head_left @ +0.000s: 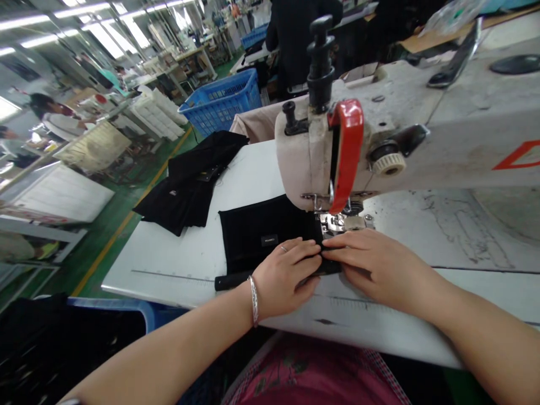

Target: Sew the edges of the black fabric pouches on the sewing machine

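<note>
A black fabric piece [248,228] with a small label [269,241] lies on the sewing machine table, its right edge at the presser foot [335,222]. Along its front edge the cloth is folded or rolled. My left hand [291,275], with a bracelet at the wrist and a ring, grips this edge, fingers on top and thumb toward me. Close beside it, my right hand [365,261] holds the same edge just in front of the foot, fingertips pinched on the cloth. What lies under the fingers is hidden. The sewing machine head [307,152] with a red lever [348,152] stands above.
More black fabric pieces [189,185] lie piled at the table's left edge. A blue basket [223,101] stands behind the table. Below left, a blue bin [147,312] holds dark cloth. Other people sit at machines at far left; a person in dark clothes [299,39] is behind.
</note>
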A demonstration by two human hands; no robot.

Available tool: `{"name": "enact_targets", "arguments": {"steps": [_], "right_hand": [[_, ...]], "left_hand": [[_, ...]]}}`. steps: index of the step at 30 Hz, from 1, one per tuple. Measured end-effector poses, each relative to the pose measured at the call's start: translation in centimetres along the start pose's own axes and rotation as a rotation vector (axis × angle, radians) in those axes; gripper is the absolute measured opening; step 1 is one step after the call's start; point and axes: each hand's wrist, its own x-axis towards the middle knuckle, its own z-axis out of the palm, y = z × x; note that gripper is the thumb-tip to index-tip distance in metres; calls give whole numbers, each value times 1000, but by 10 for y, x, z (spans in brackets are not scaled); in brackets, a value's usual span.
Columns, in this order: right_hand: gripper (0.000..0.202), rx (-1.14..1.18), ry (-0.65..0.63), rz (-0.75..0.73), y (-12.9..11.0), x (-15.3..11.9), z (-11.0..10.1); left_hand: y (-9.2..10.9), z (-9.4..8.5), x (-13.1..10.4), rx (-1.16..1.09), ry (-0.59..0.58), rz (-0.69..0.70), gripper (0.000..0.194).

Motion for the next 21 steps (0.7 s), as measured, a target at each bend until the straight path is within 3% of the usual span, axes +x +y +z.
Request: {"name": "enact_targets", "arguments": {"steps": [9,15,18,21], "right_hand": [[40,-163,-47,198,2,3,9],[37,-293,-83,269,0,6,10],[37,-255,-5,238,-2,5,7],[23,-252,200,260,2,4,2]], "left_hand": [[-34,-1,25,-1,49,55,27],[-46,0,33,8,58,87,26],[-54,-2,33,23,54,129,28],[-69,-7,31,32,35,162,24]]}}
